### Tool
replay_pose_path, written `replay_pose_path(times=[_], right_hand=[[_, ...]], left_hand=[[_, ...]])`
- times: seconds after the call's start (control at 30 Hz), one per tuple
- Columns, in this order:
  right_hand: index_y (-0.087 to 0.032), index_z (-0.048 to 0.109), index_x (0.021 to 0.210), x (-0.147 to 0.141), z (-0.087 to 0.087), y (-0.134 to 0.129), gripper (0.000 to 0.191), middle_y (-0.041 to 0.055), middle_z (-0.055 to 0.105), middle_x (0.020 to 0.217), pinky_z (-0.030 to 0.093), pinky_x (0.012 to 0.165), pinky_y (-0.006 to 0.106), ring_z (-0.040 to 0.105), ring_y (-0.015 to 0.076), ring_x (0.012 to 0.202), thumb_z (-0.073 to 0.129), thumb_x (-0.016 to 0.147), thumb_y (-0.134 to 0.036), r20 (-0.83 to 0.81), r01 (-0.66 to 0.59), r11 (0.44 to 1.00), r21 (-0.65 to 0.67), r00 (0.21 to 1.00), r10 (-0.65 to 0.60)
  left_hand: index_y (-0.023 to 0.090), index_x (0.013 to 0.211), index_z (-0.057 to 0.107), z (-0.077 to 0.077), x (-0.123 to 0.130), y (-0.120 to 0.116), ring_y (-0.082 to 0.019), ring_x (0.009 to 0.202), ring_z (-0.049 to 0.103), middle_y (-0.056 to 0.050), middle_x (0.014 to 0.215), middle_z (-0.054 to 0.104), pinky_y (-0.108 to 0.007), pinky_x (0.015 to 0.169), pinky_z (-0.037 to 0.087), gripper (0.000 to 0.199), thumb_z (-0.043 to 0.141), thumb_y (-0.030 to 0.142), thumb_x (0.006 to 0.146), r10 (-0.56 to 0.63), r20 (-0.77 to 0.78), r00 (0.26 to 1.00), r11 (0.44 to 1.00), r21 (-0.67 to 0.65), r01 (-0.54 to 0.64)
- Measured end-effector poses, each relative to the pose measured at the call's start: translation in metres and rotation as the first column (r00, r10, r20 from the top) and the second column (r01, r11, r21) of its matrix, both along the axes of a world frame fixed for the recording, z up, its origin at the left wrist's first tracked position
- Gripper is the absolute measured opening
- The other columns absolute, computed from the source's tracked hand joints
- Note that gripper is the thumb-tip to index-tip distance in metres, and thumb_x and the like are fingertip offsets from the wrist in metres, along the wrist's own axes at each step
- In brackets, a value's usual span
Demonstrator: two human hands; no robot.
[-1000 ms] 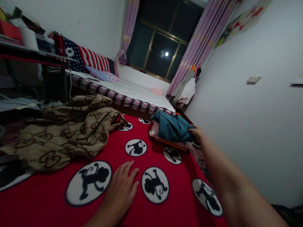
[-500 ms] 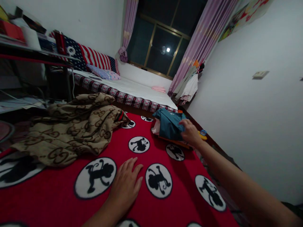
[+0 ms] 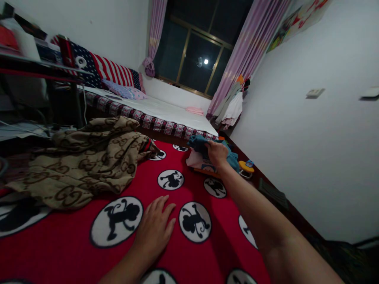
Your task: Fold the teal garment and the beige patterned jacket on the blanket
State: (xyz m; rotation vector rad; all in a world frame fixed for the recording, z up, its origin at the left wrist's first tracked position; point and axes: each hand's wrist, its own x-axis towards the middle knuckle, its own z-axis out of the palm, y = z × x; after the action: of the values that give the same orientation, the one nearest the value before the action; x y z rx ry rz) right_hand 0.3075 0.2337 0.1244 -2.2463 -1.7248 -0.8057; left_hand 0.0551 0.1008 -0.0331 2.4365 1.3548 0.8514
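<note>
My right hand (image 3: 218,154) is closed on a teal garment (image 3: 232,157) at the far right edge of the red blanket (image 3: 166,256), which carries monkey prints. Beneath the garment, a pale pink cloth (image 3: 196,158) and an orange edge show. Flat on the blanket near the middle lies my left hand (image 3: 156,223), fingers spread and holding nothing. A crumpled brown patterned cloth (image 3: 89,165) is to its left.
Behind the blanket stands a bed (image 3: 154,106) with a white sheet. A cluttered desk (image 3: 44,67) is at the left. A yellow object (image 3: 246,167) sits right of the garment, beside the wall (image 3: 325,150).
My right hand has moved left and closed on the teal garment, which is now bunched up, with more of the pale cloth under it showing. My left hand still rests on the blanket.
</note>
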Motion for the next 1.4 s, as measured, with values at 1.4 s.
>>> replay_pose_path(times=[1.4], right_hand=[[-0.009,0.055,0.127,0.094,-0.051,-0.021,0.051,0.0201,0.057,0.128,0.042,0.097,0.042,0.053,0.0259,0.12,0.037,0.092,-0.042,-0.416,0.044,0.988,-0.147,0.903,-0.102]], left_hand=[[0.026,0.116,0.063,-0.005,-0.001,0.005,-0.025,0.126,0.044,-0.007,0.134,0.052,-0.047,0.105,0.037,0.033,0.053,0.024,0.085,-0.016,0.028,0.999,1.0,0.018,0.015]])
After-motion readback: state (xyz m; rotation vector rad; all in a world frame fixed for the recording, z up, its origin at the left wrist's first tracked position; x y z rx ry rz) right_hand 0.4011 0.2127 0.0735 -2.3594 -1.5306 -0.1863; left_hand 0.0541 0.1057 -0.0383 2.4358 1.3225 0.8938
